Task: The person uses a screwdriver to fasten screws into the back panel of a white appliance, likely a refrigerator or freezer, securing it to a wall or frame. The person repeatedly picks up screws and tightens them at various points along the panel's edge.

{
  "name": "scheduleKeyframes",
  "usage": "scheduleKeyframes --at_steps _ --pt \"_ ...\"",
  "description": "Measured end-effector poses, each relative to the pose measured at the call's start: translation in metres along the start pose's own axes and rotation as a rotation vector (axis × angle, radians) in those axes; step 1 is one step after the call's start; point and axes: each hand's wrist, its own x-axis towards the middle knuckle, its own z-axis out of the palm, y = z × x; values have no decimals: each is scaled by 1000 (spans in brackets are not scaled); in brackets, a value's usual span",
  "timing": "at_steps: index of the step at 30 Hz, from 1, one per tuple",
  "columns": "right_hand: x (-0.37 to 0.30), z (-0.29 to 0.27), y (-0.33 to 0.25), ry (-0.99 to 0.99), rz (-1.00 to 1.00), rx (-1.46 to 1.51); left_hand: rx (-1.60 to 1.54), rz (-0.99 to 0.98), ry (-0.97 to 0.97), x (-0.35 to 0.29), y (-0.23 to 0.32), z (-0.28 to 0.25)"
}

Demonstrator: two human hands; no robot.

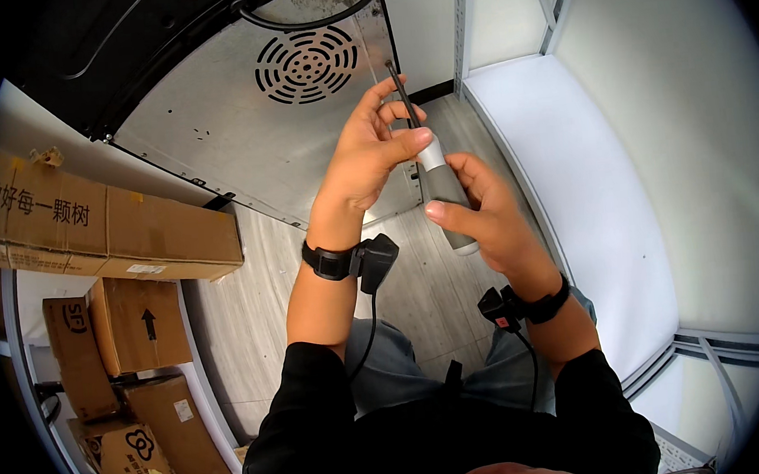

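Observation:
Between my two hands is a cordless-style screwdriver (447, 185) with a thick grey handle, a white collar and a long dark shaft pointing up and slightly left. My right hand (482, 203) wraps the grey handle, thumb across its front. My left hand (381, 141) pinches the collar at the base of the shaft, its thumb on the white part and its other fingers behind the shaft. Beyond the shaft's tip stands a large metal panel (243, 132) with a round slotted vent (306, 65).
A thick black cable (314, 24) loops across the panel's top. On the left, several cardboard boxes (146, 325) sit on a shelf rack. At right runs a white shelf (579, 164) with metal posts. Wrist straps with black devices (379, 263) trail cables along my forearms.

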Motion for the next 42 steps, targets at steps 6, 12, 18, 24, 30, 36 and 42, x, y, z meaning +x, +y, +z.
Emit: scheduleKeyframes --at_steps 6,12,18,24,30,36,42 --pt "1 -15 -15 -215 301 364 -143 14 -35 -3 -2 -5" --pt "-1 -10 -11 -111 210 -12 31 52 77 -3 -1 2" --pt "2 -6 0 -76 171 -85 337 37 157 -3 1 9" --pt "4 -9 25 -18 199 -21 248 -51 113 -1 5 -5" --pt "-6 20 -1 55 251 276 226 -135 23 5 23 -2" --pt "-15 37 -34 294 288 114 189 -258 -13 12 38 7" --pt "-14 50 -12 471 209 -72 58 -333 -107 14 22 -4"
